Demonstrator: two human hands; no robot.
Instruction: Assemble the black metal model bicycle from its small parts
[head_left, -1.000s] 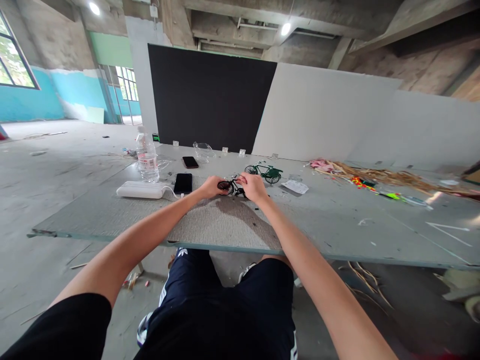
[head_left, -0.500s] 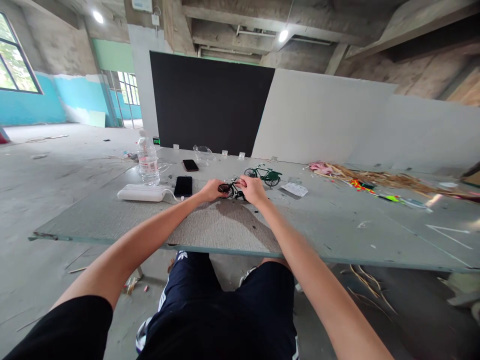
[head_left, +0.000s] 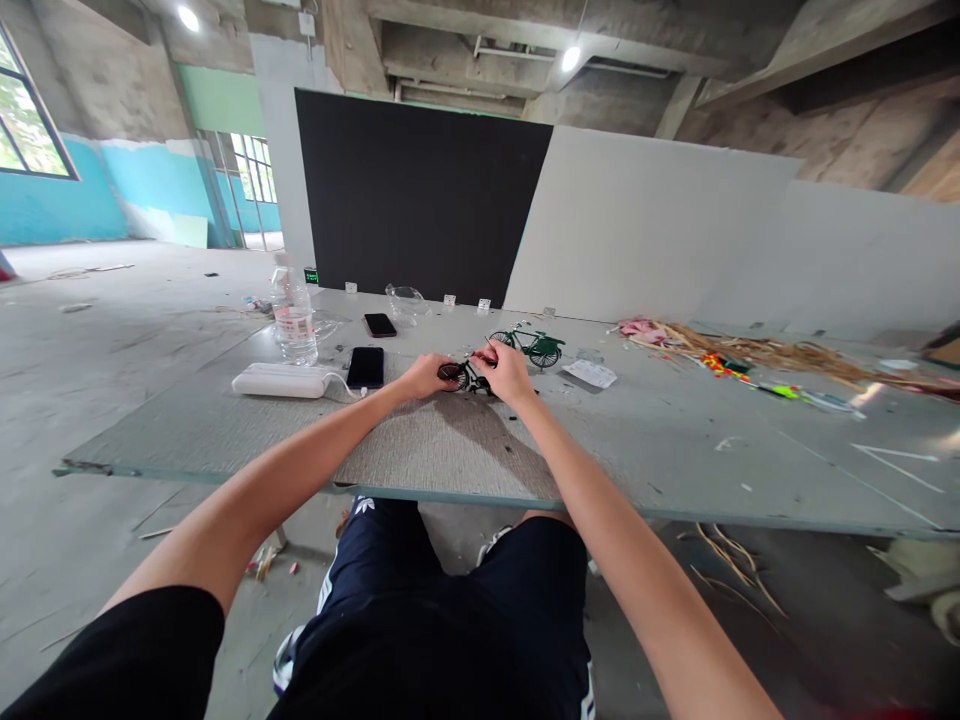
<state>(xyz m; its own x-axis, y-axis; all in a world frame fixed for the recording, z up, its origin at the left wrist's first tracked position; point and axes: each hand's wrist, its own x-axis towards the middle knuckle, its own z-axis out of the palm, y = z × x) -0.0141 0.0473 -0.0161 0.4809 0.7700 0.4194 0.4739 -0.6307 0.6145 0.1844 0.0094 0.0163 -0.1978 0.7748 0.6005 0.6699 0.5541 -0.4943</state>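
A small black model bicycle (head_left: 466,377) stands on the grey table, held between my hands. My left hand (head_left: 429,377) is closed on its wheel at the left end. At the other end my right hand (head_left: 504,369) pinches the upper part of the frame, and its fingers hide much of that side. Just behind my right hand stands a green model bicycle (head_left: 541,348), touched by neither hand as far as I can see.
Left of my hands are a white power strip (head_left: 279,380), a phone (head_left: 366,368), a second phone (head_left: 379,325) and a water bottle (head_left: 293,318). A clear packet (head_left: 590,374) lies to the right. Dried strips (head_left: 780,355) and colourful floats (head_left: 724,367) lie farther right.
The view has tilted slightly. My right fingers have shifted a little on the black bicycle's upper part; my left hand keeps its hold on the wheel.
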